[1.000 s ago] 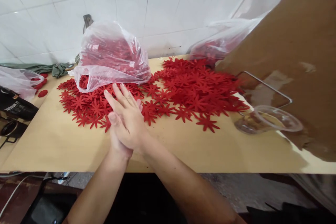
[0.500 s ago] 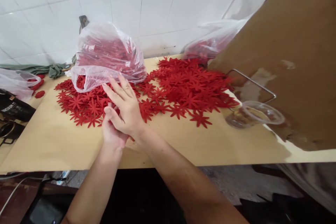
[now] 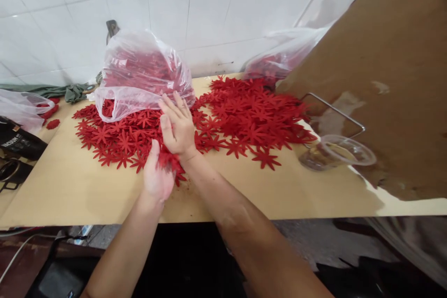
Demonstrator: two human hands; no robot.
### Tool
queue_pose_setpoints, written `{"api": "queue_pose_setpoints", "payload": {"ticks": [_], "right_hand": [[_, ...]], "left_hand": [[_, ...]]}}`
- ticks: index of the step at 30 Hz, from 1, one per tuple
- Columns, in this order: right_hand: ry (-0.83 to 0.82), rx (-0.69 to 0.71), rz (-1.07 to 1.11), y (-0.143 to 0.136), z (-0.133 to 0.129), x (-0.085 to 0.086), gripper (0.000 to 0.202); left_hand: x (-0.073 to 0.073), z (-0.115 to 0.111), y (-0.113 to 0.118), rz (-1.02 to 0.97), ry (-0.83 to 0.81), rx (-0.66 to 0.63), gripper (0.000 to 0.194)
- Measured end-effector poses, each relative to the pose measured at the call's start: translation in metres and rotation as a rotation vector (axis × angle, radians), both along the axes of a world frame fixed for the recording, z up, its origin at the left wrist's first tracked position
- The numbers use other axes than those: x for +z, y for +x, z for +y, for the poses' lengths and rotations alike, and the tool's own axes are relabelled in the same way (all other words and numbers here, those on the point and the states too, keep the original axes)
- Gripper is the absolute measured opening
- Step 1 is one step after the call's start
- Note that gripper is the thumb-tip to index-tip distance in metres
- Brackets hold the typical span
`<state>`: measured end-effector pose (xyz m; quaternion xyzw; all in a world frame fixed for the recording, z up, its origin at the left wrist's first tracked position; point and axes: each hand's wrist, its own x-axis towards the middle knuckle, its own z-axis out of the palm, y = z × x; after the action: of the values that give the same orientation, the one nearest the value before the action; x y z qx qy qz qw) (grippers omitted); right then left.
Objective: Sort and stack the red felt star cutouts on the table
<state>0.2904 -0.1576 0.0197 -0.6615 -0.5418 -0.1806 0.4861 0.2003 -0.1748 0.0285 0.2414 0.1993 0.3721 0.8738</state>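
Observation:
Low over the front of the left pile is my left hand, palm up with its thumb raised. Blurred red star-shaped pieces lie across its fingers and hide them. Just above and to the right, my right hand has its fingers apart, nothing gripped, its fingertips in front of the clear plastic bag filled with red pieces. Flat red cut-outs are heaped in a left pile below the bag and a right pile.
A clear plastic cup lies tipped beside a metal wire handle and a large brown board on the right. Another bag stands behind the right pile. A black bottle and a dark mug are at the left edge.
My hands have come apart: the right has moved up and to the right, the left slightly down. Red pieces now show between them at my left hand.

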Motion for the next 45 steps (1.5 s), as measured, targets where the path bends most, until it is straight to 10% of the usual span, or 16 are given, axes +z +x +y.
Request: {"api": "queue_pose_setpoints", "payload": {"ticks": [13,23,31,45], "right_hand": [[0.144,0.069,0.439,0.024,0.009,-0.028,0.04],[-0.006,-0.158,0.157,0.071,-0.079,-0.007,0.023],[-0.589,-0.905,-0.073,0.145,-0.205,-0.004,0.033],[-1.097,-0.917,-0.05,0.142,-0.212,0.002,0.028]], "left_hand": [[-0.003,0.021,0.005,0.042,-0.265,-0.051,0.038],[-0.002,0.028,0.001,0.181,-0.322,-0.08,0.032],[0.004,0.032,0.007,0.258,-0.197,-0.076,0.022],[-0.001,0.035,0.005,0.302,-0.05,-0.079,0.048]]}}
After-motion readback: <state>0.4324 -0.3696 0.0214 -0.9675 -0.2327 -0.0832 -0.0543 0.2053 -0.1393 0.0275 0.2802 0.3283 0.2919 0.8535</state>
